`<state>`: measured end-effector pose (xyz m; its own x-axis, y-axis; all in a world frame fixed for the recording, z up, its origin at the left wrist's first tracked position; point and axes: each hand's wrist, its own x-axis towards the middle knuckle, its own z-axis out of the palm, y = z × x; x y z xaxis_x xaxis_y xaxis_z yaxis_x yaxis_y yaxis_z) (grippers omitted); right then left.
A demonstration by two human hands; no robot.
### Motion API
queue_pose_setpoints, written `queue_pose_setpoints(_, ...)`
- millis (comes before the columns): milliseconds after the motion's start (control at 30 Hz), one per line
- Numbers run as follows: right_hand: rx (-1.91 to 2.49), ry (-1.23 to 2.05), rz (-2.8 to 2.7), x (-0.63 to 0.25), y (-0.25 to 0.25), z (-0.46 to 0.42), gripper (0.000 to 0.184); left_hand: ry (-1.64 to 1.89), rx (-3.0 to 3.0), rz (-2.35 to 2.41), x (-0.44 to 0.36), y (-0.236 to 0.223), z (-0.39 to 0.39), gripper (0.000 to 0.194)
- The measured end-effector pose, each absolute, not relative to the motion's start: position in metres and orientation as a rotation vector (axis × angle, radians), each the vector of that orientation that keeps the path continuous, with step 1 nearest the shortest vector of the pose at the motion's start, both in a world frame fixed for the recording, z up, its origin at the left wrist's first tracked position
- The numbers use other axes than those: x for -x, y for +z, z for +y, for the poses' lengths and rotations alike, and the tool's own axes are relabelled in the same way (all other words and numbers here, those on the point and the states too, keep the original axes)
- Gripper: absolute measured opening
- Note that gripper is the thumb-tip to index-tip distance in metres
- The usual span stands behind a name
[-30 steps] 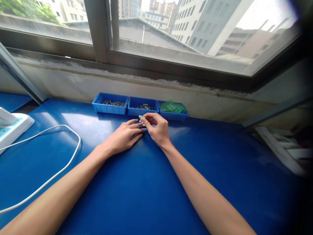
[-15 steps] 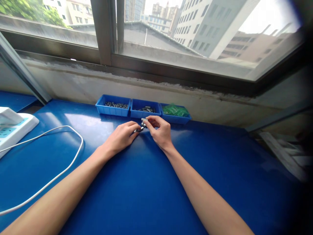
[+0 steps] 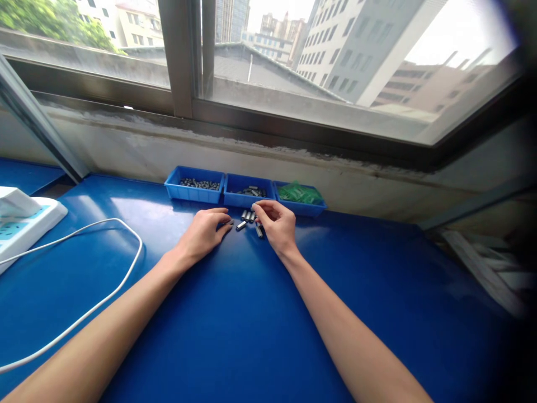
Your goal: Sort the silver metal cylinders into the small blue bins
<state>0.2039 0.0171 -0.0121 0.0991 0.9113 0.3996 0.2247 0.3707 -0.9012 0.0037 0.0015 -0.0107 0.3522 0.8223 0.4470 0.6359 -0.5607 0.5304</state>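
Several small black-and-silver metal pieces (image 3: 241,225) lie loosely grouped on the blue table between my hands; their exact kind is too small to tell. My left hand (image 3: 203,232) rests just left of them, thumb and fingers apart, with a small greyish spot at the thumb tip that I cannot make out. On the other side, my right hand (image 3: 277,226) is closed in a pinch over the group's right edge. Something small and grey shows at its fingertips, and its fingers partly cover the nearest pieces.
Behind the hands stand a blue bin of small grey parts (image 3: 193,194), a blue bin of metal pieces (image 3: 235,200) and a blue bin of green material (image 3: 300,193). A white cable (image 3: 140,240) and power strip (image 3: 46,215) lie left. The window wall (image 3: 138,143) bounds the back.
The pieces that were between my fingers now lie spread on the table. My left hand has drawn slightly left and its fingers have parted; my right hand has barely moved.
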Motion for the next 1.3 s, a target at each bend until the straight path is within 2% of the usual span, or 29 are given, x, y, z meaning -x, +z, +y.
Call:
queue_pose_setpoints(333, 0.991, 0.862, -1.236, -0.208, -0.015, 0.031, 0.055, 0.915, -2.466, 1.345, -0.002, -0.009, -0.002, 0.021)
queue_pose_setpoints(567, 0.991, 0.834, -1.347, -0.205, -0.016, 0.024, 0.038, 0.982, -2.408, 1.337, -0.003, -0.009, -0.003, 0.022)
queue_pose_setpoints(767, 1.055, 0.693, -1.607, -0.202, -0.008, 0.010, 0.021, 1.255, -1.973, 1.269, -0.008, -0.007, -0.004, 0.021)
queue_pose_setpoints(1033, 0.999, 0.597, -1.826, -0.199, -0.003, 0.007, 0.028, 1.273, -1.553, 1.071, -0.013, 0.002, -0.007, 0.039)
queue_pose_setpoints(1300, 0.991, 0.724, -1.808, -0.197, -0.008, 0.008, 0.025, 1.252, -1.553, 1.059, -0.012, 0.001, -0.005, 0.040)
